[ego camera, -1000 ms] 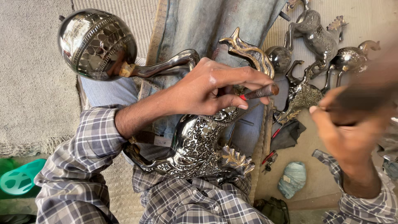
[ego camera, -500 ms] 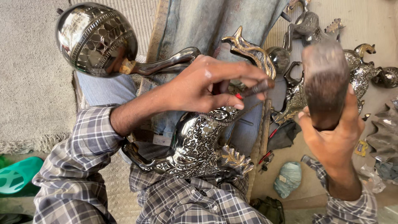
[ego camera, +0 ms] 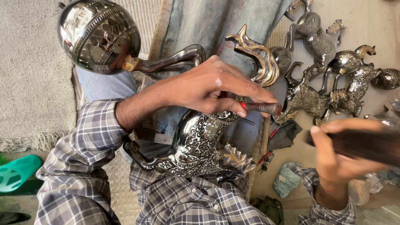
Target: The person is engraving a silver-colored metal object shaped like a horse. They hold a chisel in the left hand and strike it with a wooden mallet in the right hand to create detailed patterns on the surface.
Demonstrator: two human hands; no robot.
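At far left, an engraved metal globe (ego camera: 99, 35) on a curved stem. Centre, near: left hand (ego camera: 212, 89) gripping a dark chisel (ego camera: 261, 108), tip pressed on the patterned metal horse figure (ego camera: 196, 146) lying across the lap. Right of it, more horse figures (ego camera: 323, 89) on the floor. At near right, right hand (ego camera: 339, 160) clenched around a blurred dark hammer (ego camera: 366, 146).

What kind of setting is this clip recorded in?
Most likely a floor-level metal-craft workshop. The left hand holds a chisel-like tool on an engraved metal horse, the right hand grips a blurred mallet, and finished horse figurines lie alongside.
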